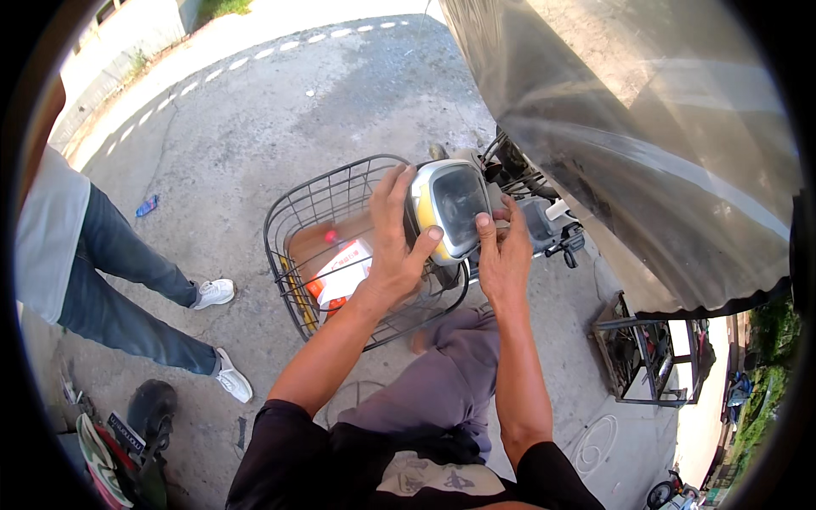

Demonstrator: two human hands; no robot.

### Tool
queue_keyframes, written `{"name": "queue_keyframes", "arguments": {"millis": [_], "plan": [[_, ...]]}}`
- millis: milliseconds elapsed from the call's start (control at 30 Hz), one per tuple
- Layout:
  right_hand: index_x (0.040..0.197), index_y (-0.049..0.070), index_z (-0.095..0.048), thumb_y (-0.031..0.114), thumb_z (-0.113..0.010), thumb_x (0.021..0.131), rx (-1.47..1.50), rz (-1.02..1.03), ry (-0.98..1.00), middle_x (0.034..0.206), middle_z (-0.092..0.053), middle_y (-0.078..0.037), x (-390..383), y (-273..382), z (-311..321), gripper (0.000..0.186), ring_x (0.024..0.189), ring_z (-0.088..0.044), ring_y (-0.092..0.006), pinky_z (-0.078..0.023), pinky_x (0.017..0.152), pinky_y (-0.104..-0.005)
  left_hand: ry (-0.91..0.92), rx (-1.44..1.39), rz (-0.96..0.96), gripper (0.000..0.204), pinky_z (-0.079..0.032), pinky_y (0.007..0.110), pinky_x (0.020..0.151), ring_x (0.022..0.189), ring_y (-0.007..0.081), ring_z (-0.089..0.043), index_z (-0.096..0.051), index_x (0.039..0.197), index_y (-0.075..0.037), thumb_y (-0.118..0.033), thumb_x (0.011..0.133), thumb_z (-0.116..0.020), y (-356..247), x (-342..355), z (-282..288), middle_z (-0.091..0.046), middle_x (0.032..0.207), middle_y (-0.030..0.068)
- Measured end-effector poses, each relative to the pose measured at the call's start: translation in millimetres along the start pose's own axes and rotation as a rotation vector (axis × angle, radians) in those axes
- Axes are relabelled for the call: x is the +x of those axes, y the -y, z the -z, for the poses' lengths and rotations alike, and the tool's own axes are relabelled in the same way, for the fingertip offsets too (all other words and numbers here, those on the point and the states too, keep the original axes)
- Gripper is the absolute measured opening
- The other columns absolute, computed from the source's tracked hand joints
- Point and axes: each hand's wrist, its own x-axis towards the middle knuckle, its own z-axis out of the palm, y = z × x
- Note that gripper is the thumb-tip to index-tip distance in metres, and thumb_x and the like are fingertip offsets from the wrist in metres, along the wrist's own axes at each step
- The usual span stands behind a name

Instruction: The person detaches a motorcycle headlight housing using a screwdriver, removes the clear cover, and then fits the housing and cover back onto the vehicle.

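Observation:
Above the wire basket I hold a rounded silver-and-yellow housing with a dark glassy window (460,204); it looks like a scooter's headlight or display unit. My left hand (396,234) wraps its left side, fingers along the upper edge and thumb on the lower front corner. At the right edge, my right hand (506,255) grips with its thumb against the window's rim. The back of the housing is hidden. Under my left forearm, the black wire basket (299,189) contains a cardboard piece (308,246) and white-and-orange packaging (344,276).
Handlebars with a lever (565,245) sit to the right, below a large clear plastic sheet (629,153). A person in jeans (127,255) stands at the left. A metal-framed cart (646,357) and a coiled hose (595,446) are at the lower right.

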Motion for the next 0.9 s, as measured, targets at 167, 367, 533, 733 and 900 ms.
{"name": "queue_keyframes", "arguments": {"millis": [167, 367, 533, 733, 900], "plan": [[0.168, -0.002, -0.032, 0.048, -0.091, 0.085, -0.352, 0.418, 0.124, 0.167, -0.038, -0.031, -13, 23, -5, 0.113, 0.156, -0.040, -0.0462, -0.042, 0.123, -0.0516, -0.010, -0.062, 0.013, 0.073, -0.022, 0.048, 0.132, 0.158, 0.0374, -0.032, -0.033, 0.169, -0.001, -0.043, 0.111, -0.043, 2, 0, 1, -0.037, 0.170, 0.0234], [0.170, -0.001, -0.028, 0.044, -0.092, 0.081, 0.044, 0.212, 0.083, 0.168, -0.037, -0.032, 3, 14, -6, 0.118, 0.158, -0.037, -0.0483, -0.040, 0.125, -0.0533, -0.085, -0.221, 0.110, 0.065, -0.023, 0.050, 0.129, 0.153, 0.0411, -0.035, -0.037, 0.164, 0.003, -0.032, 0.111, -0.046, 2, 1, -5, -0.040, 0.165, 0.0259], [0.170, -0.003, -0.027, 0.048, -0.094, 0.078, -0.356, 0.446, 0.112, 0.169, -0.035, -0.031, -5, 13, -12, 0.124, 0.157, -0.038, -0.0464, -0.039, 0.125, -0.0536, -0.083, -0.107, 0.021, 0.066, -0.025, 0.050, 0.129, 0.151, 0.0399, -0.038, -0.042, 0.162, 0.001, -0.035, 0.109, -0.059, 6, -3, -10, -0.045, 0.163, 0.0229], [0.170, -0.003, -0.028, 0.046, -0.084, 0.086, 0.069, 0.273, 0.153, 0.171, -0.034, -0.029, 4, 11, -8, 0.112, 0.160, -0.035, -0.0408, -0.033, 0.129, -0.0488, -0.092, -0.132, 0.014, 0.074, -0.026, 0.051, 0.127, 0.150, 0.0404, -0.038, -0.044, 0.162, -0.001, -0.042, 0.104, -0.068, 7, -1, -8, -0.044, 0.163, 0.0229], [0.169, -0.002, -0.034, 0.062, -0.067, 0.093, 0.564, 0.066, 0.154, 0.168, -0.041, -0.026, 8, 18, 9, 0.105, 0.157, -0.039, -0.0371, -0.029, 0.129, -0.0480, -0.115, -0.088, 0.033, 0.096, -0.029, 0.054, 0.125, 0.149, 0.0441, -0.038, -0.039, 0.163, -0.001, -0.042, 0.089, -0.085, 1, 1, -6, -0.040, 0.162, 0.0264]]}}
